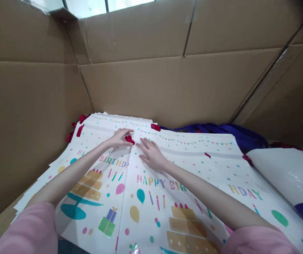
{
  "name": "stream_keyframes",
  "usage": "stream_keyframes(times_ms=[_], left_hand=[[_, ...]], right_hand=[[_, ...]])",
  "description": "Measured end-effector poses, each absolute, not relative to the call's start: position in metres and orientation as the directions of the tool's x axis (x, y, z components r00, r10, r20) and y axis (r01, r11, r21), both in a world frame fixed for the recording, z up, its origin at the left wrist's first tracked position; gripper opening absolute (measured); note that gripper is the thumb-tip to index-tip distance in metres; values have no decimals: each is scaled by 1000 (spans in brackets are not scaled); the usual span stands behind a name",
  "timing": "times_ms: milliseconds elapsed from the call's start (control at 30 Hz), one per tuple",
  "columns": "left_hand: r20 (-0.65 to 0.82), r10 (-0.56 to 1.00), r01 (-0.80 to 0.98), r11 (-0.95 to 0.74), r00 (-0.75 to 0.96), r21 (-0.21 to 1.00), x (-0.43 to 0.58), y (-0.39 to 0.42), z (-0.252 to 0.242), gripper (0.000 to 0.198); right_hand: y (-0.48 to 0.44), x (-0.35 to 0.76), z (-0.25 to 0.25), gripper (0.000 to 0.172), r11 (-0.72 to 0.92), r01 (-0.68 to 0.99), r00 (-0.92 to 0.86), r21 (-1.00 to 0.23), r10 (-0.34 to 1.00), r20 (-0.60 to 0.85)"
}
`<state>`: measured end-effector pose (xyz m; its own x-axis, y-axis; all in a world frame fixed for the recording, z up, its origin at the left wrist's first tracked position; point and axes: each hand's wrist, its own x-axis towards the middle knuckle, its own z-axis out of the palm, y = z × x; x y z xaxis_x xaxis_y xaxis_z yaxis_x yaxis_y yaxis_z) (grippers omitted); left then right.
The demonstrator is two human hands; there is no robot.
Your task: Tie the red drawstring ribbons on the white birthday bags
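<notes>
Two piles of flat white gift bags lie side by side, printed with birthday lettering, cakes and balloons. My left hand rests at the top inner edge of the left bag. Its thumb and fingers curl round a short red ribbon handle. Fingers spread, my right hand lies flat on the upper left part of the right bag, close to the seam between the piles. Another red ribbon sticks out at the right bag's top edge.
Tall cardboard walls rise behind and to the left. Purple ribbon lies behind the right pile. A glossy white bag with purple parts is at the far right. More red ribbon handles stick out at the left pile's far edge.
</notes>
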<state>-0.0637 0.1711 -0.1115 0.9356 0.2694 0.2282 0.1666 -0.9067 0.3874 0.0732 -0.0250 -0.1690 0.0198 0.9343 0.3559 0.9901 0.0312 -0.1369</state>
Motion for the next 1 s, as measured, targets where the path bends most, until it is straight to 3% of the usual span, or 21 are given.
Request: stream_keyframes(times_ms=[133,267,367,467,633,833,933,1000], left_hand=[[118,245,216,-952,962,215,-60,173,-106,31],[170,177,156,-979,969,129,-64,168,-107,22],[181,165,110,-954,969,279,-69,159,-108,31],[176,271,166,-875,946,455,-70,151,-114,35],[101,441,330,-787,892,521,-64,149,-127,32],[237,417,307,-868,877,390,-63,145,-131,8],[363,285,179,-937,887,299,-70,140,-134,5],[431,168,104,-980,887,168,-75,136,-140,10]], right_hand=[[-24,71,-175,51,28,993,15,-115,933,360],[-24,71,-178,52,32,994,8,-104,933,360],[-23,71,-178,52,28,994,11,-104,936,352],[-23,70,-177,52,24,994,16,-109,937,348],[-24,68,-175,53,16,993,24,-116,940,342],[-24,69,-177,51,21,996,10,-84,937,349],[-24,69,-178,52,12,997,15,-75,937,348],[-24,69,-178,52,8,997,17,-70,936,350]])
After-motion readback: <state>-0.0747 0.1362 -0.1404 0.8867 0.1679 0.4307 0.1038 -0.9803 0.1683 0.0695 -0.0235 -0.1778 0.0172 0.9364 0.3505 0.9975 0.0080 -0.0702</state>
